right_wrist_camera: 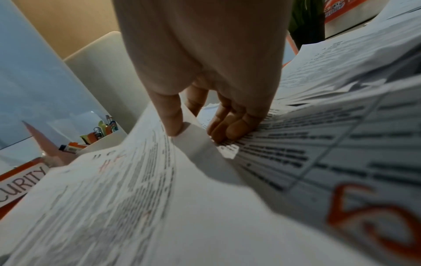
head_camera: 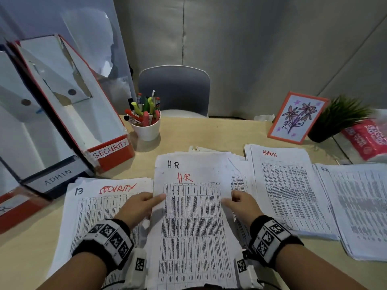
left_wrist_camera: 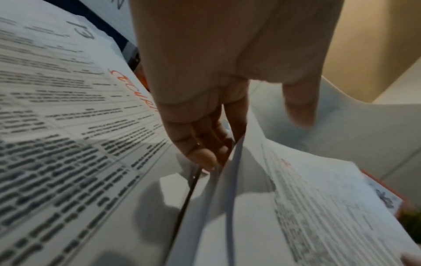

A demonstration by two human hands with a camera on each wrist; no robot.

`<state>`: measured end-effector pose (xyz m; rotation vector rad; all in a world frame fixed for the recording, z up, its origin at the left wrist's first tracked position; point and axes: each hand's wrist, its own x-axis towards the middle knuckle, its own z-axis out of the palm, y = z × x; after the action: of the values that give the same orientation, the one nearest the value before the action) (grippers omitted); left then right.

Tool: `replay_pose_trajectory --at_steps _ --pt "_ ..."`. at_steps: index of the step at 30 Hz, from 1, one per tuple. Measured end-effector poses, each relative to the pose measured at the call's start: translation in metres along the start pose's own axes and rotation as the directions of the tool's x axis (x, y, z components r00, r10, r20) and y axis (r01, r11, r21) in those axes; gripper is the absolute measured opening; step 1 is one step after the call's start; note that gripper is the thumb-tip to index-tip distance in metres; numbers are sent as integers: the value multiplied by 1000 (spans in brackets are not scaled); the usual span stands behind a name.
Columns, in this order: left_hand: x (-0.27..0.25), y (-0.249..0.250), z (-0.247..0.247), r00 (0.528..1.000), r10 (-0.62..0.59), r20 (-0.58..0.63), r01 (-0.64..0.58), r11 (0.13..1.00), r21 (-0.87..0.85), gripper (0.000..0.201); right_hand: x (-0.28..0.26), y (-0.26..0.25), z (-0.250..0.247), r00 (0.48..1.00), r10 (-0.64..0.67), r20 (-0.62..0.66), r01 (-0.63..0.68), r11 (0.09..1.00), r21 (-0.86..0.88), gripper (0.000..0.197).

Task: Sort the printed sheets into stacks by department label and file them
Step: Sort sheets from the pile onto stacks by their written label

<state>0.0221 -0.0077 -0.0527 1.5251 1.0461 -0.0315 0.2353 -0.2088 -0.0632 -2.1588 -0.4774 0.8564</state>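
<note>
Both hands gripped the H.R sheets [head_camera: 191,216] at their side edges, left hand [head_camera: 139,206] and right hand [head_camera: 240,205] pinching thumb over paper, the bundle lying between the SECURITY stack [head_camera: 92,208] and the ADMIN stack [head_camera: 287,189].

Soft, even indoor light is falling from above in the head view, keeping the table [head_camera: 219,130] bright and shadows faint. Straight lines are bowing toward the wide-angle edges. Both wrist views are looking dimmer and blurrier: printed text is smearing, near paper is falling out of focus, and the fingers [left_wrist_camera: 200,144] are casting grey shadows on the sheets.
</note>
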Motion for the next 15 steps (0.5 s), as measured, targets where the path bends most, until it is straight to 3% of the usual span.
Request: replay_pose_trajectory --at_steps 2,5,11,13,15 --pt "0 -1 2 993 95 -77 -87 991 98 44 1 0 2 1000 -1 -25 1 1000 15 37" --pt "-3 5 8 973 158 -170 -143 985 95 27 2 -2 2 999 18 -38 -17 999 42 38" --pt "-2 13 15 996 36 -75 -49 984 -171 60 -5 -12 -3 999 30 30 -34 990 139 15" --pt "-2 16 15 999 40 -27 -44 985 -164 45 -6 -13 -5 999 33 42 -40 979 198 13" --pt "-8 25 13 998 70 0 -69 983 -170 23 -6 -14 -9 998 43 53 -55 969 242 23"
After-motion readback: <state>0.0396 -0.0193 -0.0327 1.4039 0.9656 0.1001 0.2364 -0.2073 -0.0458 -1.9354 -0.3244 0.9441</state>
